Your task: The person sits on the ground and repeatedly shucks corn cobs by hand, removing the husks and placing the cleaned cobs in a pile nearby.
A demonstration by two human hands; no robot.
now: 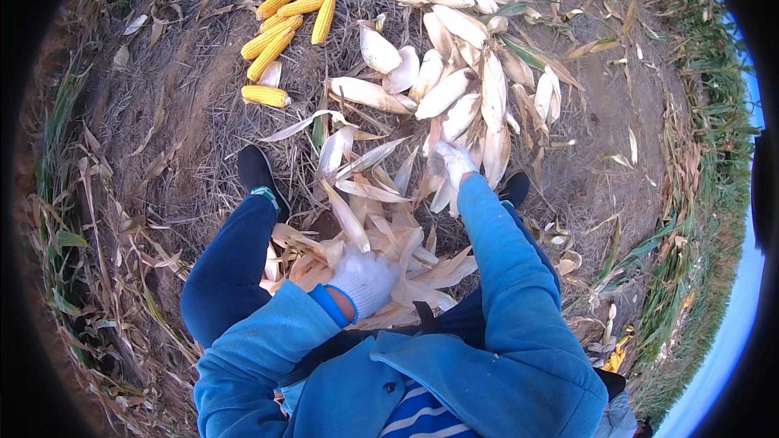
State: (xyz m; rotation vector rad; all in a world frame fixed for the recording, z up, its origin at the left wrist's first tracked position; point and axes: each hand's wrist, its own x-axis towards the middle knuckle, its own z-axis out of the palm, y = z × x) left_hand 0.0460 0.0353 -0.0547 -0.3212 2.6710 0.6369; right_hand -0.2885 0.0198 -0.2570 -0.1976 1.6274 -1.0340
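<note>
My left hand (365, 280), in a white knitted glove, is low at the centre, close to my body, over a heap of loose dry corn husks (444, 271). A pale husk piece (347, 217) rises from beside its fingers; whether the hand grips it is unclear. My right hand (451, 163), gloved too, reaches forward to the near edge of a pile of corn ears in their husks (444, 94). Its fingers are blurred, and its hold on a husk or ear cannot be told. Several bare yellow ears (271, 56) lie together at the upper left.
My shoes (263, 173) stand either side of the husks. Dry straw and soil (195, 73) surround them. Green and dry corn plants (712, 103) line the right side, with more leaves (61, 128) at the left. Part of another person (618, 417) shows at the lower right.
</note>
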